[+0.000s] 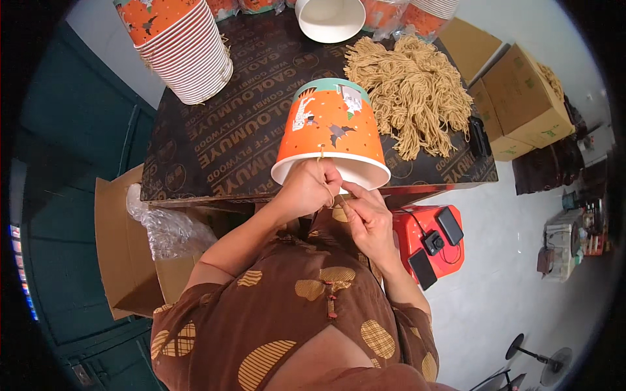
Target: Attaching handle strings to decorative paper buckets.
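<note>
An orange paper bucket (336, 124) with a green band and skeleton and bat prints lies on its side at the table's front edge, its white rim toward me. Through a hole near that rim runs a tan cord (320, 156). My left hand (306, 189) is closed in a pinch on the cord, just below the hole and against the bucket's opening. Close beside it, my right hand (370, 221) also pinches the cord, fingertips almost meeting the left ones. The cord's ends are partly hidden by my fingers.
A tangled heap of tan cords (414, 98) spreads at the table's right. Nested buckets (186, 55) stand far left; a white-lined bucket (330, 21) sits at the back. An open carton (120, 254) is below left, and a red stool (420, 228) with electronic devices is right.
</note>
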`<state>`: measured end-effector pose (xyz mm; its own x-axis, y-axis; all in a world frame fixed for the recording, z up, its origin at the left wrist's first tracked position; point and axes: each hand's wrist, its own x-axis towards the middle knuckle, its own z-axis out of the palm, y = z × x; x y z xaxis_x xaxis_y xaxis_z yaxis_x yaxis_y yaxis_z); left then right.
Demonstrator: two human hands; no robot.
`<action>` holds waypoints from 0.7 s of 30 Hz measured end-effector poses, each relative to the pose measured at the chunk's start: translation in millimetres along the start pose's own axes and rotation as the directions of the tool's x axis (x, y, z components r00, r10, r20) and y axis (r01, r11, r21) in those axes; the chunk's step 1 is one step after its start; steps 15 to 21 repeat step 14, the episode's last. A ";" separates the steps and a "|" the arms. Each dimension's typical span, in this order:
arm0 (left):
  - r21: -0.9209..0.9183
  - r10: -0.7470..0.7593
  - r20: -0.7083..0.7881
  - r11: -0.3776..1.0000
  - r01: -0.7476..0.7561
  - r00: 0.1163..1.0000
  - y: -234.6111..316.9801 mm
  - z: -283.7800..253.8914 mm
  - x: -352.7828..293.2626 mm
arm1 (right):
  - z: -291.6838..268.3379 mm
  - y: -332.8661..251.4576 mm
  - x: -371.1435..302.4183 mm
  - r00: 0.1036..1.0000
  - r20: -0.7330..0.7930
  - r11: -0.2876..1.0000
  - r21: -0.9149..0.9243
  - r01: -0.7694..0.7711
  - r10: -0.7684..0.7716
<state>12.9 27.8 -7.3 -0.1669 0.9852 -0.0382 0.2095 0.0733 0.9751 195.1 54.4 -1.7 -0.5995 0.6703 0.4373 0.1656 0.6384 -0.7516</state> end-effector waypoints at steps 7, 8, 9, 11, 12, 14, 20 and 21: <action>-0.183 -0.092 0.045 0.978 0.099 0.995 8.9 1.2 -0.3 | -2.0 0.8 1.6 1.000 0.008 1.000 0.008 -0.015 0.015; -0.185 -0.093 0.044 0.978 0.100 0.995 8.6 1.7 0.3 | -1.9 2.0 2.1 1.000 0.005 1.000 0.017 -0.010 0.010; -0.186 -0.123 0.042 0.974 0.129 0.992 8.2 2.0 1.3 | -1.8 2.8 2.4 1.000 0.003 1.000 0.026 -0.005 0.005; -0.187 -0.154 0.041 0.969 0.159 0.987 7.4 1.8 2.7 | -1.9 3.1 2.8 1.000 0.005 1.000 0.021 0.001 -0.001; -0.194 -0.180 0.053 0.963 0.187 0.982 7.1 1.8 3.2 | -2.1 3.2 2.7 1.000 0.004 1.000 0.015 0.008 -0.008; -0.201 -0.208 0.066 0.955 0.217 0.976 6.6 1.6 4.2 | -2.5 4.9 1.2 1.000 0.021 0.999 0.031 -0.019 0.019; -0.201 -0.208 0.066 0.955 0.217 0.976 6.6 1.6 4.2 | -2.5 4.9 1.2 1.000 0.021 0.999 0.031 -0.019 0.019; -0.201 -0.208 0.066 0.955 0.217 0.976 6.6 1.6 4.2 | -2.5 4.9 1.2 1.000 0.021 0.999 0.031 -0.019 0.019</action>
